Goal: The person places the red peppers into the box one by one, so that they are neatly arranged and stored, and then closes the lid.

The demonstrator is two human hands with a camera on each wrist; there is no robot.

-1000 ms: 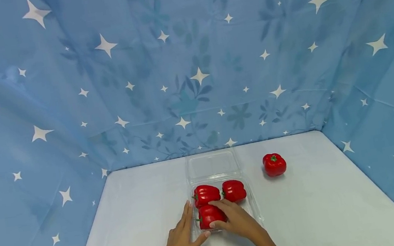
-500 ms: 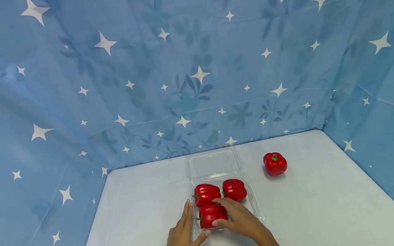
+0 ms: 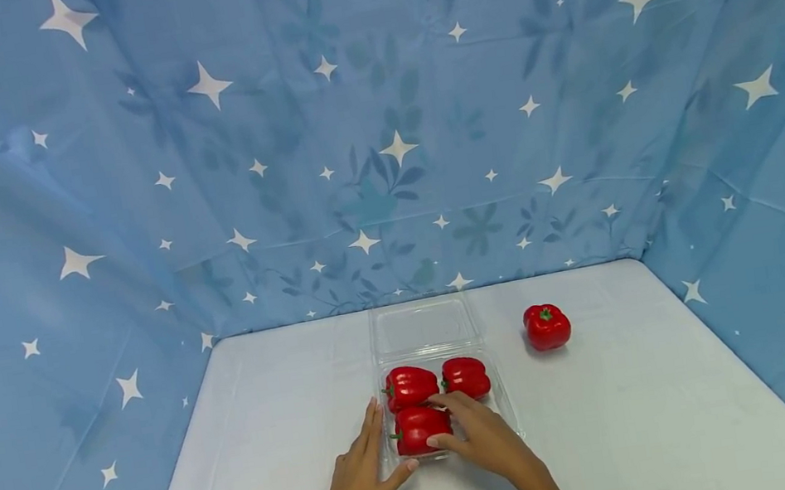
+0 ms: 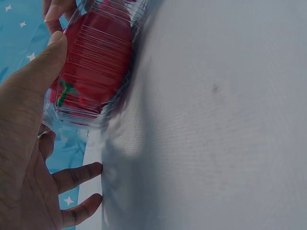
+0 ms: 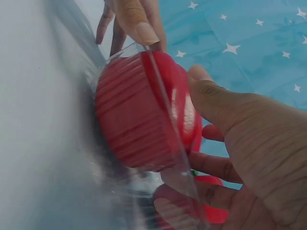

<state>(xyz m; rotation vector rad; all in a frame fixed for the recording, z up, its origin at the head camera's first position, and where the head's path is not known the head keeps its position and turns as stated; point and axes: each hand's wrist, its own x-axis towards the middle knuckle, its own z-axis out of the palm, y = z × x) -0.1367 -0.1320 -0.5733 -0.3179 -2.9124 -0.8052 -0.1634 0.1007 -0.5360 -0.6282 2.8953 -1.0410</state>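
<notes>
Three red bell peppers lie in a clear plastic clamshell box [image 3: 509,408]: a back-left pepper [image 3: 411,386], a back-right pepper [image 3: 465,377] and a front pepper [image 3: 422,430], its green stem pointing left. My left hand [image 3: 354,485] lies along the box's left side with fingers extended. Its thumb is at the front-left corner, against the clear wall in the left wrist view. My right hand [image 3: 486,437] reaches over the box's right front, thumb and fingers loosely spread at the front pepper's right end. In the right wrist view the thumb [image 5: 211,96] is close to that pepper; contact is unclear.
Another red bell pepper [image 3: 547,327] stands upright on the white table [image 3: 654,392], right of the box. The box's lid [image 3: 425,327] is folded back flat toward the rear edge. Behind and beside the table hangs a blue star-patterned curtain [image 3: 312,206].
My right hand has eased slightly to the right, its thumb and fingertips drawing back along the front pepper, more of which now shows. The left hand and the peppers look unmoved.
</notes>
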